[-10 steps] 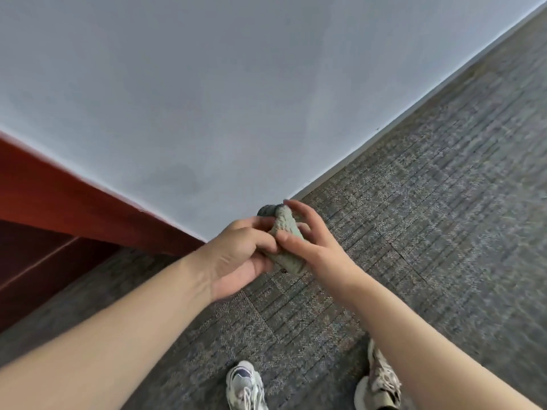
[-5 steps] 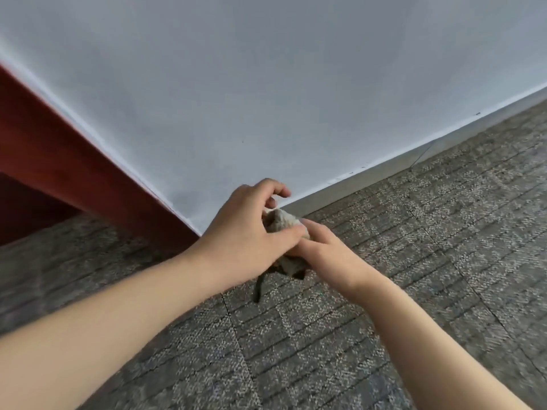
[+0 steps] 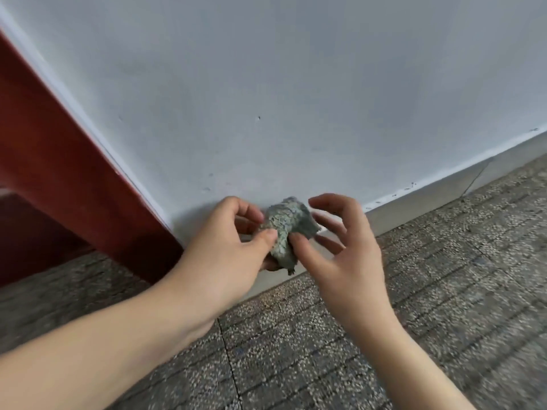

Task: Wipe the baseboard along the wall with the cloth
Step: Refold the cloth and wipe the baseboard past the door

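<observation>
1. Both hands show in the head view, meeting just in front of the baseboard, at its end beside the red wood panel.
2. Left hand: its thumb and curled fingers pinch the bunched grey-green cloth, which sits crumpled in front of the baseboard. Whether it touches the baseboard cannot be told.
3. Right hand: fingers are spread and loosely curved, with the thumb tip against the cloth. It has no firm hold that I can see.
4. Progress, as a judgement: the cloth is being gathered into a wad, and wiping looks not yet begun.
5. Dark specks lie along the baseboard's top edge farther right, so nearly the whole run seems left to do.
6. Wall rises above the baseboard; carpet lies below it.
</observation>
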